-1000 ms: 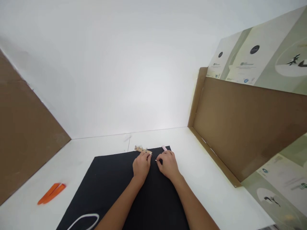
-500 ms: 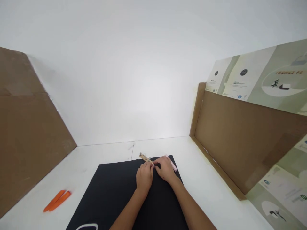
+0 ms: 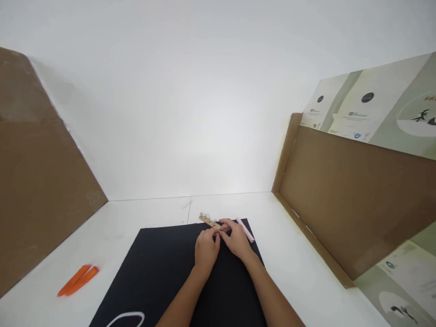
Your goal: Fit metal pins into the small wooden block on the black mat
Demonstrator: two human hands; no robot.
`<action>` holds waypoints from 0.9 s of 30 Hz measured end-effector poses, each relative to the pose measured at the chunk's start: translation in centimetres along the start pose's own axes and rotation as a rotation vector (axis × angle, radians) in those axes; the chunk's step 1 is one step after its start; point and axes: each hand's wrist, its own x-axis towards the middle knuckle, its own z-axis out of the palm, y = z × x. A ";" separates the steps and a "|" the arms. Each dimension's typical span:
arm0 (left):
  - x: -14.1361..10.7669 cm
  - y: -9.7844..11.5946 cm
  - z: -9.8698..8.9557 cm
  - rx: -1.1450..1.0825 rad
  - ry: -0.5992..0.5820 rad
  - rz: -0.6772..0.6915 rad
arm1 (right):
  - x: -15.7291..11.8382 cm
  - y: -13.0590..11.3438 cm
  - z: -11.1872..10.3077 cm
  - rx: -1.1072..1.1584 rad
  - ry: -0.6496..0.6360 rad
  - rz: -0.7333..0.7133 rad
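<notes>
On the far part of a black mat (image 3: 163, 263), a narrow tan strip (image 3: 209, 221) carries several small shiny metal studs and points away to the upper left. My left hand (image 3: 206, 250) is at its near end, thumb and forefinger pinched together close to a tiny shiny bit. From the other side my right hand (image 3: 237, 240) meets it, thumb near the left fingertips and forefinger bent over the strip. What lies between the fingertips is too small to tell. A pale pink roll (image 3: 245, 230) lies just right of my right hand.
Two orange strips (image 3: 77, 280) rest on the white table (image 3: 116, 236) at left. A white loop (image 3: 131, 314) shows at the mat's front edge. Cardboard panels stand at left (image 3: 41, 181) and right (image 3: 354, 195), with a white wall (image 3: 190, 100) behind.
The view has shifted slightly. My right forefinger has lifted and reaches a little further over the strip, while both hands stay at its near end.
</notes>
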 end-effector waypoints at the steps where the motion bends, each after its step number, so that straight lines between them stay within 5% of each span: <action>1: 0.1 0.0 0.0 -0.011 0.001 -0.008 | 0.0 0.2 0.1 0.060 0.013 0.018; 20: 0.2 -0.7 -1.3 -0.098 0.085 -0.143 | 2.2 1.8 0.5 0.077 0.077 0.082; 27: 0.1 -1.5 -1.6 -0.070 0.101 -0.185 | 1.8 0.4 1.5 -0.458 0.131 0.097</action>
